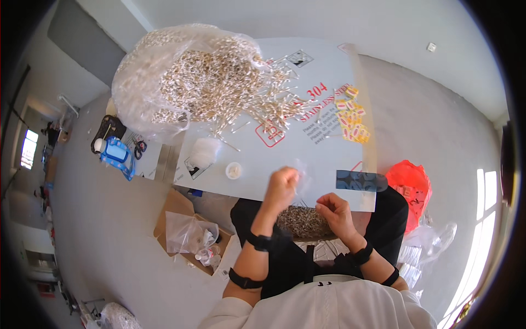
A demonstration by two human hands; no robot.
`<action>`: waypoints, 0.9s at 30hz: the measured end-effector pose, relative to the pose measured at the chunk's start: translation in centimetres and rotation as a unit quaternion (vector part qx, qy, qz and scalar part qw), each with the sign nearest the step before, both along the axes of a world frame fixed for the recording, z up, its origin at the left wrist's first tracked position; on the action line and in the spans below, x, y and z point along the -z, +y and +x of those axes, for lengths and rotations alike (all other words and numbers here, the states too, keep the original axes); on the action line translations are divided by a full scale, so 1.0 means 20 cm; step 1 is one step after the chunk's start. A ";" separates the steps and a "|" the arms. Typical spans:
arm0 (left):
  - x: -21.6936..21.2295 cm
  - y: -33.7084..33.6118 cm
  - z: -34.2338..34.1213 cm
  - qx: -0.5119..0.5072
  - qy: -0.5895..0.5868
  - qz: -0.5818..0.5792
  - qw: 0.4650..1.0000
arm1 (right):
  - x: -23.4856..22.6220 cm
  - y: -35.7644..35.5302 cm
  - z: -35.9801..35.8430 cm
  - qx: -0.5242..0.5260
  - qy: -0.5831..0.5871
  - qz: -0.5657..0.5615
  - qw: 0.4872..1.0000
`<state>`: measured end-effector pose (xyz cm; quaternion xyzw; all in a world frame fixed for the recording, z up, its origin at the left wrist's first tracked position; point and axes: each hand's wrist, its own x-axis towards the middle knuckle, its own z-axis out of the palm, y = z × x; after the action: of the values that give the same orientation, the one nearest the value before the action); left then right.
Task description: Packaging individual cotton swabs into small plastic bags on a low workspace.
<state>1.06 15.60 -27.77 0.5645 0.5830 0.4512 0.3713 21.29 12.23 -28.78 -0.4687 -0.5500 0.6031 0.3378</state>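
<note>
My left hand (pixel 281 186) is closed at the table's near edge, with a small clear plastic bag (pixel 301 176) at its fingertips, partly blurred. To its right, my right hand (pixel 335 211) has thumb and forefinger pinched together; a thin item seems to lie between them, too small to make out. Just below both hands, a heap of thin brownish sticks (pixel 301 222) sits at my lap. A round white tub (pixel 234 170) and a stack of clear bags (pixel 205 152) stand left of my left hand.
A big clear sack (pixel 145 93) spills thin pale-tipped sticks (pixel 219 82) over the table (pixel 307 148). Yellow cards (pixel 353 120) and a dark phone-like slab (pixel 356 180) lie at the right. An open carton (pixel 172 214) and a red bag (pixel 408 181) are on the floor.
</note>
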 end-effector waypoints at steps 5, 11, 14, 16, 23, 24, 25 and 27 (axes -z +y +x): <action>0.07 -0.27 0.36 0.088 -0.040 -0.138 0.986 | 0.11 -0.03 0.22 0.121 0.002 0.059 0.991; 0.09 -0.40 0.53 0.051 -0.172 -0.178 0.967 | 0.08 -0.05 0.55 -0.037 0.245 -0.309 0.918; 0.09 -0.37 0.59 0.024 -0.205 -0.175 0.963 | 0.11 -0.09 0.52 -0.015 0.178 -0.268 0.947; 0.07 -0.36 0.61 0.012 -0.254 -0.180 0.950 | 0.11 -0.10 0.48 0.024 0.182 -0.267 0.946; 0.05 -0.31 0.61 -0.029 -0.316 -0.192 0.929 | 0.15 -0.08 0.44 0.097 0.271 -0.224 0.931; 0.06 -0.31 0.60 -0.028 -0.314 -0.193 0.929 | 0.17 -0.08 0.44 0.098 0.273 -0.225 0.930; 0.06 -0.31 0.60 -0.031 -0.313 -0.190 0.930 | 0.18 -0.07 0.44 0.107 0.263 -0.217 0.934; 0.08 -0.30 0.58 -0.036 -0.310 -0.184 0.932 | 0.19 -0.06 0.42 0.111 0.254 -0.210 0.937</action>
<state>12.65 9.57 -29.34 0.2967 0.5317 0.5015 0.6146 29.70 11.12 -32.65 -0.4186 -0.2507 0.7624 0.4250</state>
